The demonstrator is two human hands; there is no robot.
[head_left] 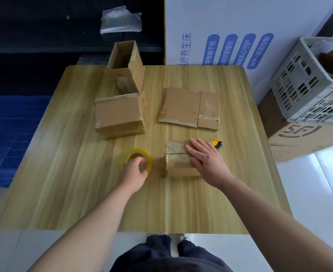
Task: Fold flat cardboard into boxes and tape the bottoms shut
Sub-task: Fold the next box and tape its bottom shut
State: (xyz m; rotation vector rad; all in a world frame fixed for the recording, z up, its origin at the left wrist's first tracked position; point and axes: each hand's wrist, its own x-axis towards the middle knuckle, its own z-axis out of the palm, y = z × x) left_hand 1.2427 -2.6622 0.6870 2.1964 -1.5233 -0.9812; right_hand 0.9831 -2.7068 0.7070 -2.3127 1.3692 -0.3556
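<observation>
A small cardboard box (176, 154) sits on the wooden table (83, 183), its two folded flaps facing up with a seam between them. My right hand (205, 158) lies flat on those flaps with straight fingers, pressing them down. Left of the box a roll of yellowish clear tape (136, 153) lies flat. My left hand (135, 172) is at the roll, fingers curled over its near rim and into the hole. A flat cardboard sheet (189, 108) lies further back on the right.
A yellow-and-black box cutter (217, 143) lies just right of my right hand. A closed box (119, 115) and a tall open box (125, 65) stand at the back left. A grey plastic crate (307, 85) on a large carton (299, 142) stands right of the table.
</observation>
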